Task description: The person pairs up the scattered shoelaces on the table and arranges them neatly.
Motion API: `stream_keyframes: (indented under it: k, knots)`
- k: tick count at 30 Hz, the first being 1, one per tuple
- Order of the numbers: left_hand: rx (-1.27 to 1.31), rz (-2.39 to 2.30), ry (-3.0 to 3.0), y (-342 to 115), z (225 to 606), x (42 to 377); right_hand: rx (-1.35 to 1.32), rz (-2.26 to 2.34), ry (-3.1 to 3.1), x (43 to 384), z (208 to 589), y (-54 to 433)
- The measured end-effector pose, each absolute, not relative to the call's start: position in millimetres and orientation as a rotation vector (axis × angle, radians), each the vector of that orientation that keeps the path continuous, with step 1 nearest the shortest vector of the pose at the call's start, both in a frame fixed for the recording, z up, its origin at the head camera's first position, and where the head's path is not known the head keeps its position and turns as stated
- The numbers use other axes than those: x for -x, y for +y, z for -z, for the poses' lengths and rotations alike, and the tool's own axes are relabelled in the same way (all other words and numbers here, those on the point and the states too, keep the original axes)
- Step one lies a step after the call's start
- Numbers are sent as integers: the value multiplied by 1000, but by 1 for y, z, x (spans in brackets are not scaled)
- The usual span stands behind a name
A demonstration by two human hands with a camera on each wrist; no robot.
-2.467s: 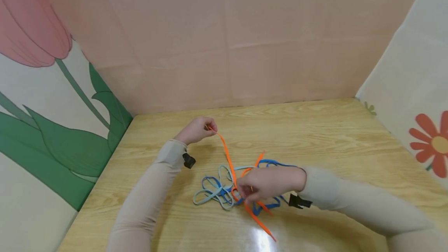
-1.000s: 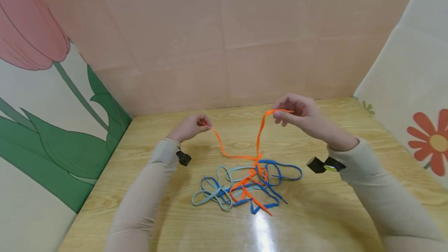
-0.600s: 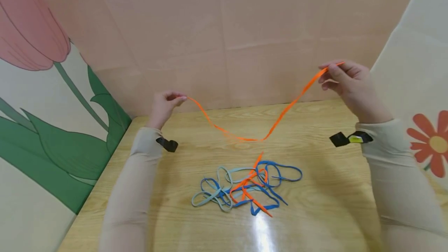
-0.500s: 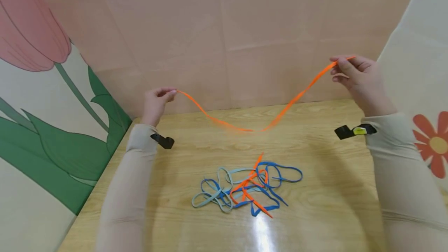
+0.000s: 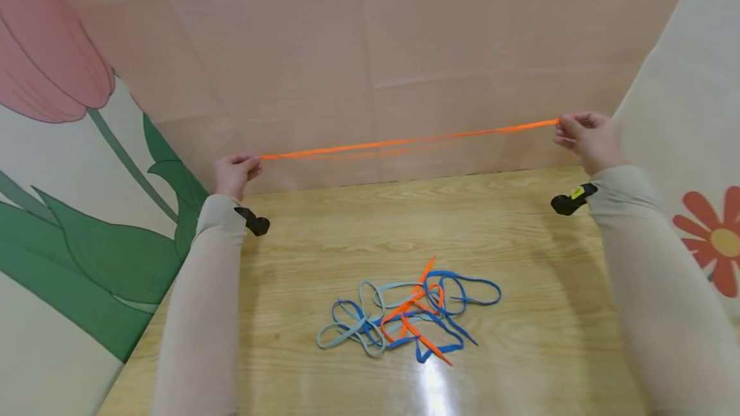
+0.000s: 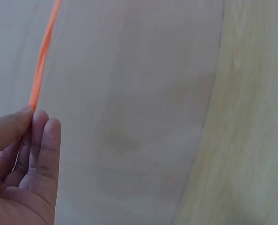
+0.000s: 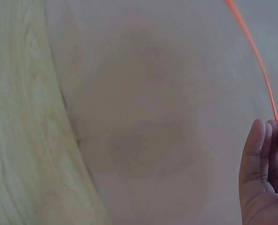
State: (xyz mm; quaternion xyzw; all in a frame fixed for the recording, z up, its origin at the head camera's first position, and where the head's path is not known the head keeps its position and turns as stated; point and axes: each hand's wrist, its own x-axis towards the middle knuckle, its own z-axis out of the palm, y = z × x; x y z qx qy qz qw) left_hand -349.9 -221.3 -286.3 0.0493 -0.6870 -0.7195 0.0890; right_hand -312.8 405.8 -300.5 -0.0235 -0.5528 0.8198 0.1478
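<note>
While a tangle of laces point(image 5: 409, 324) lies on the wooden table point(image 5: 324, 390), a separate orange lace point(image 5: 378, 144) is held nearly straight, raised beyond the tangle — its middle blurred. Left of the tangle, the left hand point(image 5: 234, 175) pinches one end of that span between thumb and fingertip; right of it, the right hand point(image 5: 594, 140) pinches the other — on each, the remaining fingers lie close together, slightly bent.

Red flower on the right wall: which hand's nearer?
Right. In the head view, the right hand is up and left of the red flower, pinching the orange lace; the left hand is much farther left, at the lace's other side.
</note>
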Motion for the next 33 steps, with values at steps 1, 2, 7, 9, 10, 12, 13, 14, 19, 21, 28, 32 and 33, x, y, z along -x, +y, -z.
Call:
stream_keyframes:
  k: [1,2,7,9,10,12,13,14,19,21,28,32,33]
  knots:
    - [-173,2124,-2066,-223,288,350,84,-2345,-1615,315,306,408]
    - [-191,2113,-2080,-225,292,351,88,-2341,-1628,317,312,411]
    - [-266,2109,-2073,-238,319,371,117,-2308,-1718,326,340,418]
    - [-304,2133,-2034,-240,329,378,154,-2301,-1724,327,347,415]
    - [-326,2146,-2012,-240,333,380,176,-2298,-1723,327,350,413]
    - [-374,2166,-1967,-238,340,384,229,-2324,-1681,327,354,408]
    - [-396,2177,-1941,-238,345,386,268,-2328,-1677,327,356,406]
    - [-418,2192,-1912,-236,348,388,300,-2330,-1669,327,359,403]
    - [-501,2195,-1861,-227,361,389,379,-2344,-1649,329,374,398]
    - [-516,2183,-1869,-225,364,390,384,-2349,-1647,330,380,396]
    - [-527,2189,-1848,-218,373,391,367,-2386,-1586,336,393,390]
    - [-526,2209,-1803,-212,378,388,362,-2370,-1606,338,398,388]
    - [-526,2200,-1810,-211,379,386,365,-2368,-1616,339,400,387]
